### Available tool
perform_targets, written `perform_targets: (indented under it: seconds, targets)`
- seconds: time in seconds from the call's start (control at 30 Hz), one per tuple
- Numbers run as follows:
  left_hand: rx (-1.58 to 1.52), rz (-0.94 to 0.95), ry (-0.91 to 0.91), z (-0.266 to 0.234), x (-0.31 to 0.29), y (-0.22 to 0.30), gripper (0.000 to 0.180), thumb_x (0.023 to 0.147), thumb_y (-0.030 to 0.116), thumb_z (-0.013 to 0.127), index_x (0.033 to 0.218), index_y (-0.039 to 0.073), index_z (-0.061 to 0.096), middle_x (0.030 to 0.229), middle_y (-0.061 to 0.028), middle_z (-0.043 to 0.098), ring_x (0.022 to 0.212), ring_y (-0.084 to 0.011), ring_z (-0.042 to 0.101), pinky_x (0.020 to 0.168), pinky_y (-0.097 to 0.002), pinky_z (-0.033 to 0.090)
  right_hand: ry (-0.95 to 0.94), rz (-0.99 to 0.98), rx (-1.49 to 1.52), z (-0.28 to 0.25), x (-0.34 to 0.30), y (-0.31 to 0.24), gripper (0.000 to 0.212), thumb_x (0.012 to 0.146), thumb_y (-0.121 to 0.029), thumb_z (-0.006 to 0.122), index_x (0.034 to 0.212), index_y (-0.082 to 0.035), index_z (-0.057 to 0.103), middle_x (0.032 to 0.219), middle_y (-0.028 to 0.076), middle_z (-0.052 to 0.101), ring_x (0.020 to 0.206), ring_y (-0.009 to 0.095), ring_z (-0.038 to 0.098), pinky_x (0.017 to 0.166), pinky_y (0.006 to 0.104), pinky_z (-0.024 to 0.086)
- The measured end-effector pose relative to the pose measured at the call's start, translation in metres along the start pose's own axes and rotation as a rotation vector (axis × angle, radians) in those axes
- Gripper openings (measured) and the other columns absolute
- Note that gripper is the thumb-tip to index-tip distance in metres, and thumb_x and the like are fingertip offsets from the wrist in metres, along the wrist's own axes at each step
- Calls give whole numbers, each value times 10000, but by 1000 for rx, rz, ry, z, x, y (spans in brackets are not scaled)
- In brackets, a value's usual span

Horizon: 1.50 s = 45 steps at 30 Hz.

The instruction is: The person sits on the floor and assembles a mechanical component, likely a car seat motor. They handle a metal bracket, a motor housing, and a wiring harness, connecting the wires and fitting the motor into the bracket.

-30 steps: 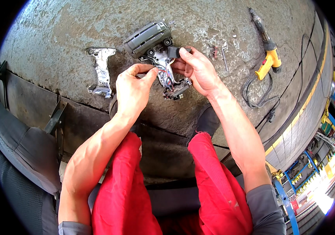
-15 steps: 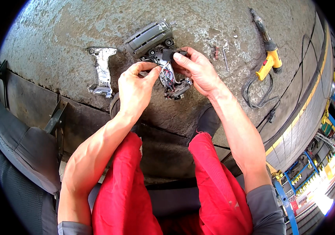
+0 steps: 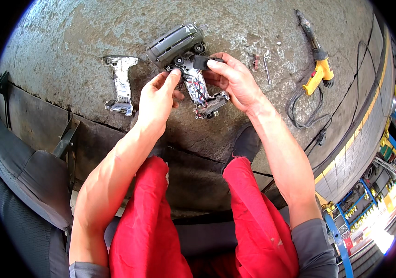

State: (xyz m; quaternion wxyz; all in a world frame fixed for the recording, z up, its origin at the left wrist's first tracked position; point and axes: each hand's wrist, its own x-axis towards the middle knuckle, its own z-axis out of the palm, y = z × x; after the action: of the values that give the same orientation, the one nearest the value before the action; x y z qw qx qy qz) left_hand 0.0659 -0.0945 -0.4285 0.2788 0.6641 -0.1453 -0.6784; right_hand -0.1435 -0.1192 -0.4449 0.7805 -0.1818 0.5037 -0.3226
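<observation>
An opened cordless power tool [image 3: 195, 85] lies between my hands, its handle half showing a silvery inside with red, black and pale wires. Its dark grey cylindrical body [image 3: 175, 44] points up and to the left. My left hand [image 3: 158, 99] grips the tool's left edge just below the body, thumb on top and fingers partly beneath. In my right hand [image 3: 237, 83], a black trigger switch [image 3: 201, 62] is pinched between thumb and fingers, close over the top of the handle. Its underside is hidden. The loose handle cover [image 3: 122, 83] lies apart on the left, inner side up.
A yellow heat gun [image 3: 319, 69] with a dark coiled cord [image 3: 306, 123] lies at the right. Nearer are a hex key [image 3: 266, 69] and a small reddish part [image 3: 255, 62]. Dark padded seats [image 3: 31, 180] stand at left; blue shelving [image 3: 346, 208] is at lower right.
My left hand has moved off the wires to the tool's left edge, uncovering more of the handle. The black switch in my right hand has shifted slightly right and turned flatter.
</observation>
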Motion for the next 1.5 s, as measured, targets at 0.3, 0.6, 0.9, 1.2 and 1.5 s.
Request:
perform_targets:
  seconds: [0.3, 0.6, 0.9, 1.2, 1.5]
  targets:
    - [-127, -50, -148, -10, 17, -13, 270, 1003, 329, 742, 1106, 89, 675, 1025, 9, 693, 725, -87, 617, 614, -271, 424, -14, 13, -27, -2, 0, 2, 376, 1030, -262, 682, 1261, 16, 577, 1165, 99, 677, 1082, 189, 680, 1011, 363, 546]
    - [-254, -64, -118, -1, 23, -13, 206, 1025, 258, 691, 1133, 88, 649, 1112, -26, 702, 910, -143, 680, 831, -316, 521, -16, 17, 1, 0, 2, -1, 373, 1038, -282, 674, 1257, 1, 569, 1152, 94, 686, 1059, 177, 692, 1004, 361, 556]
    - [-458, -84, -203, 0, 22, -16, 189, 1017, 212, 694, 1163, 115, 625, 1109, -13, 717, 986, -149, 711, 877, -341, 544, 144, -46, 26, -15, -6, -1, 317, 1049, -259, 652, 1243, -20, 580, 1177, 101, 704, 1017, 203, 717, 962, 375, 577]
    - [-401, -109, -198, -7, 30, -25, 150, 1027, 179, 693, 1158, 124, 644, 1112, -7, 712, 1004, -166, 704, 907, -366, 547, 404, -40, -675, -33, -19, 10, 369, 989, -242, 681, 1249, 15, 630, 1066, 101, 709, 927, 199, 703, 835, 344, 567]
    - [-411, -81, -235, -8, 25, -21, 206, 1022, 214, 714, 1188, 128, 628, 1061, 16, 686, 896, -107, 663, 857, -323, 550, 352, -660, -1368, 31, -34, -4, 223, 912, -204, 750, 1058, -39, 719, 1160, 150, 643, 1117, 346, 624, 965, 445, 528]
